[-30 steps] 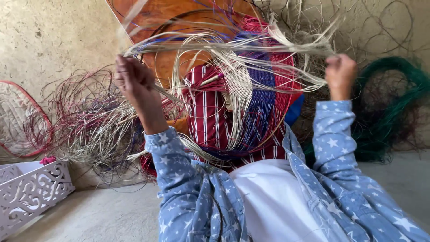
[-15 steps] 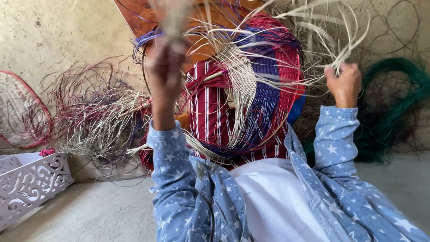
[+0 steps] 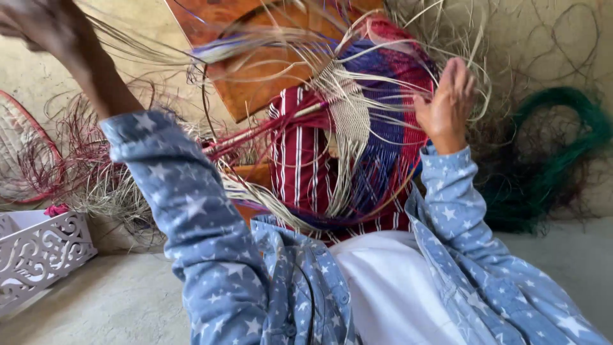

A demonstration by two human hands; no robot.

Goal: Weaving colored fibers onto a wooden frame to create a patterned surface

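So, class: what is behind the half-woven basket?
Behind the basket leans an orange-brown board against the wall, with loose strands around it. The board's lower part is hidden by the basket.

Weave (image 3: 377, 108): red, blue & cream stripes. Sleeves (image 3: 191, 217): blue w/ white stars. Coil (image 3: 549, 160): green. Box (image 3: 38, 255): white fretwork.
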